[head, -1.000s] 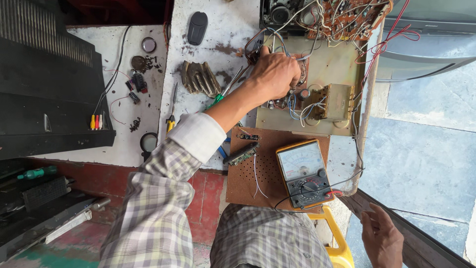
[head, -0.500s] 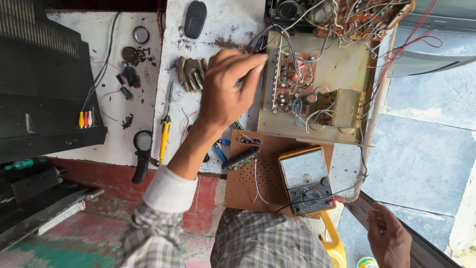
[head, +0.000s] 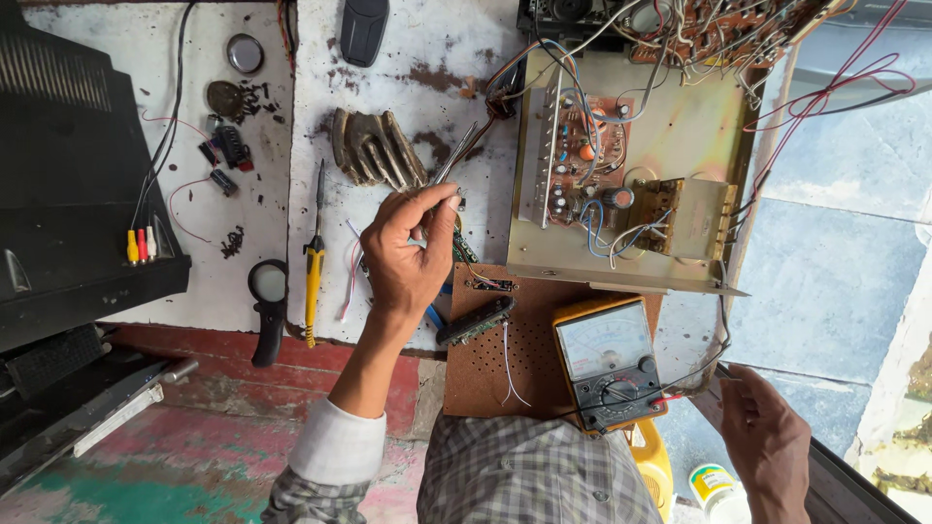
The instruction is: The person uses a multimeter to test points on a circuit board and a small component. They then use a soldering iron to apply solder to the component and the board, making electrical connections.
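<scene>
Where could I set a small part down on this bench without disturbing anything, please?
Bare white bench lies between the black remote and the open chassis. The strip around the yellow screwdriver, magnifier and left hand is crowded.

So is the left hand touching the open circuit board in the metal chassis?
No. The left hand holds tweezers over the white bench, clear to the left of the circuit board.

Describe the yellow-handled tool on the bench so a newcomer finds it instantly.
Start at the white worktop. Left of the left hand lies a slim soldering iron, pointing away from the person. Its yellow handle sets it apart from the black magnifier beside it.
</scene>
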